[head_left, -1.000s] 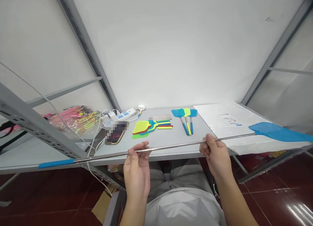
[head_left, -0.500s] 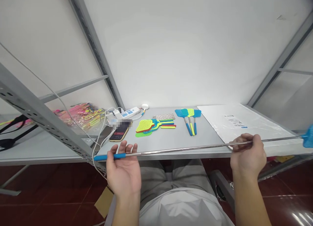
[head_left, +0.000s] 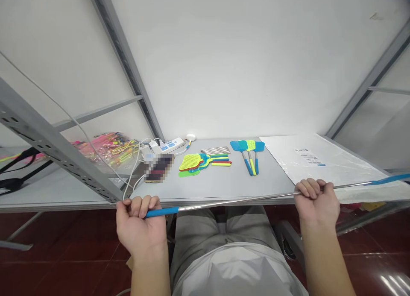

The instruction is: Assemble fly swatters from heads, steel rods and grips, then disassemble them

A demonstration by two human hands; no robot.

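Note:
A telescopic fly swatter [head_left: 237,202] stretches across in front of me, its metal rod pulled out long. My left hand [head_left: 142,225] is closed around its blue handle at the left end. Near the other end, my right hand [head_left: 317,206] grips the rod, just short of the blue swatter head [head_left: 389,179], which is seen nearly edge-on. On the table beyond lie three assembled swatters [head_left: 251,157], two blue and one yellow-green. Left of them are loose swatter heads [head_left: 191,162], several coloured handles [head_left: 221,158] and a row of metal rods [head_left: 215,150].
A white plastic bag [head_left: 315,157] with a label covers the table's right side. At the left are a power strip [head_left: 173,145], a pixelated phone [head_left: 158,168] and white cables. Bagged pink and yellow items [head_left: 112,148] lie behind the grey rack post [head_left: 64,146].
My left hand has shifted left and its fingers have curled shut around the handle. My right hand has tightened around the rod, and the swatter head has turned from face-on to nearly edge-on.

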